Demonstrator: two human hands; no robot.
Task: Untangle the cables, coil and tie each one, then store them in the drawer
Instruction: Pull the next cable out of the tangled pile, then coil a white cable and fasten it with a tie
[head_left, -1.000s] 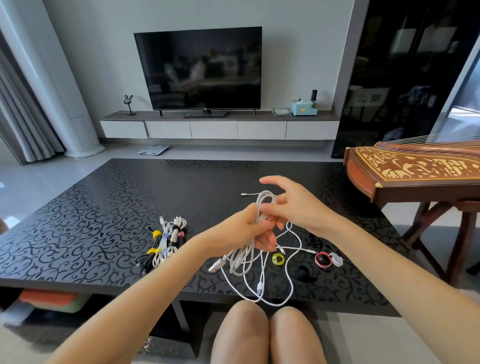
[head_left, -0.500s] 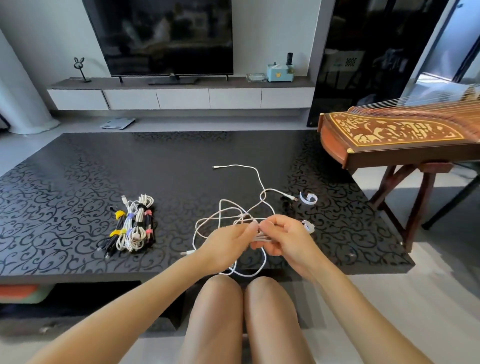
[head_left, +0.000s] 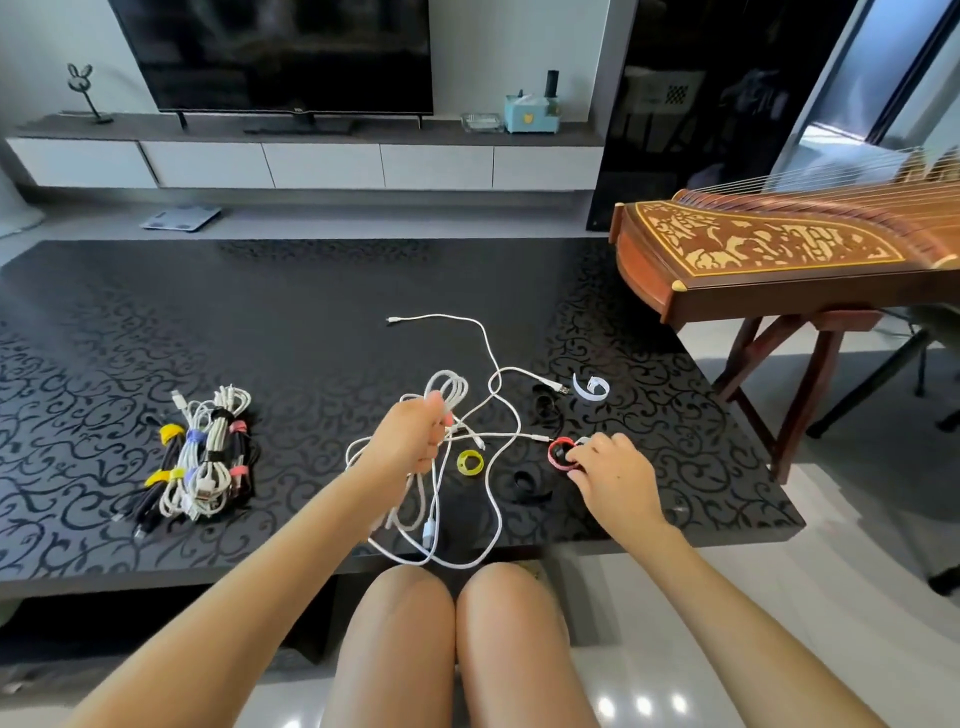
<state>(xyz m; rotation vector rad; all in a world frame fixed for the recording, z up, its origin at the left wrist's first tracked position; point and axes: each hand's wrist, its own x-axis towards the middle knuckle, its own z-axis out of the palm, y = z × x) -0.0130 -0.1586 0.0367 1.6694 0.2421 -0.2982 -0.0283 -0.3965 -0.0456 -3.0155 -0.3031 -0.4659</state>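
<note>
Gripping a coiled white cable in curled fingers, the left hand holds it over the black patterned table, with loose strands trailing past the near edge. The right hand pinches a red tie on the tabletop, just right of a yellow tie. Tied cable bundles lie well apart at the left.

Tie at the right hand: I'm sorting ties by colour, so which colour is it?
The tie is red; head view shows it.
</note>
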